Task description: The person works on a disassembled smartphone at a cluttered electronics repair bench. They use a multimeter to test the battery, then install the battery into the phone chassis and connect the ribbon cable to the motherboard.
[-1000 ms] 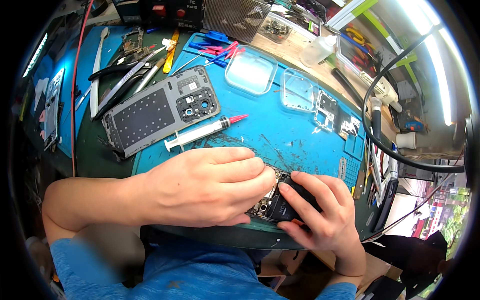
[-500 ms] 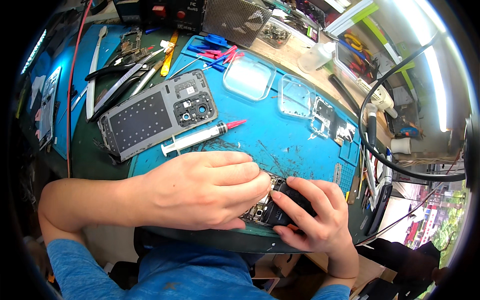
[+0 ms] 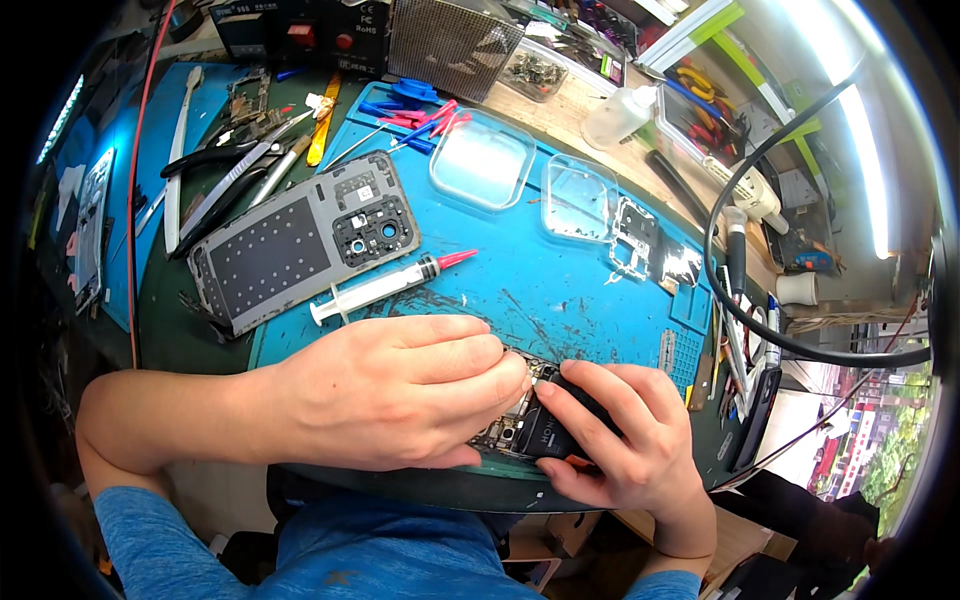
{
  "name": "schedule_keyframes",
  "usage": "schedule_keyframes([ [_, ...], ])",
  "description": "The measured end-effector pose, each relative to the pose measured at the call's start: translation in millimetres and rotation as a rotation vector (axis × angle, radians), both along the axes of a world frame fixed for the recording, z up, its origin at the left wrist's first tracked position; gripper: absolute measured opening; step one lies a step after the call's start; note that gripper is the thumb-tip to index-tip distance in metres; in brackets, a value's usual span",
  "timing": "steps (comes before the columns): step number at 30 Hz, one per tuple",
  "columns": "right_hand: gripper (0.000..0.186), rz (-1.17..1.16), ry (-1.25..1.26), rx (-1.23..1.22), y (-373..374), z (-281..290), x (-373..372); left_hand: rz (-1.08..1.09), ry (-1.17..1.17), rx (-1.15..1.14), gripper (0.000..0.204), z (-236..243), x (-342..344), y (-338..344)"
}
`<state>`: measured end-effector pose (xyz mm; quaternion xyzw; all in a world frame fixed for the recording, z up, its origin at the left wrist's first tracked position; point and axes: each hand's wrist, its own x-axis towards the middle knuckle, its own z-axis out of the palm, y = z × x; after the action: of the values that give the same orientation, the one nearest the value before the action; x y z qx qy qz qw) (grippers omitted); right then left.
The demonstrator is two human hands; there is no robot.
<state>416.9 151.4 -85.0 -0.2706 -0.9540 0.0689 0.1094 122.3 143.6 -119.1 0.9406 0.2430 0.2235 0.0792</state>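
An opened phone (image 3: 543, 430) lies near the front edge of the blue mat, its circuit board and black battery bare. My left hand (image 3: 405, 390) is closed over the board end, fingers bent and pressed together; the fingertips are mostly hidden. From the other side my right hand (image 3: 630, 435) grips the phone, with fingers across the battery and the thumb at the near edge. Beyond my left hand rests a white syringe (image 3: 375, 290) with a pink tip. Farther left lies a grey phone back frame (image 3: 305, 240) with camera openings.
Two clear plastic boxes (image 3: 482, 160) stand at the back of the blue mat (image 3: 545, 300). Pliers (image 3: 225, 175) and tweezers lie at the left. A black cable (image 3: 800, 345) loops across the right side. A squeeze bottle (image 3: 618, 118) stands at the back.
The whole view has shifted slightly, with the far items now a little lower and more to the left. Both hands keep nearly the same pose on the phone.
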Motion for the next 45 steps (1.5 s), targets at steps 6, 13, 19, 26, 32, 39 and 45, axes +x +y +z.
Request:
schedule_keyframes([
  [6,0.056,0.008,-0.01,-0.002,0,1,1,-0.004,0.024,0.01,0.06,2,1,0],
  [13,0.056,-0.008,-0.03,-0.002,-3,2,0,-0.012,0.065,0.002,0.06,5,1,1],
  [19,0.056,-0.009,-0.052,0.0,-4,5,-1,-0.007,0.088,0.006,0.06,9,2,0],
  [26,0.057,-0.024,-0.022,0.003,-6,0,0,-0.004,0.042,-0.012,0.058,8,1,2],
  [32,0.059,-0.015,0.009,-0.015,-4,0,2,-0.011,0.0,-0.099,0.06,4,1,2],
  [39,0.038,0.07,0.088,0.065,-17,7,1,-0.021,0.021,-0.104,0.063,9,0,2],
  [45,0.037,0.011,0.166,0.079,-23,-6,-10,-0.021,-0.042,-0.111,0.066,1,1,1],
])
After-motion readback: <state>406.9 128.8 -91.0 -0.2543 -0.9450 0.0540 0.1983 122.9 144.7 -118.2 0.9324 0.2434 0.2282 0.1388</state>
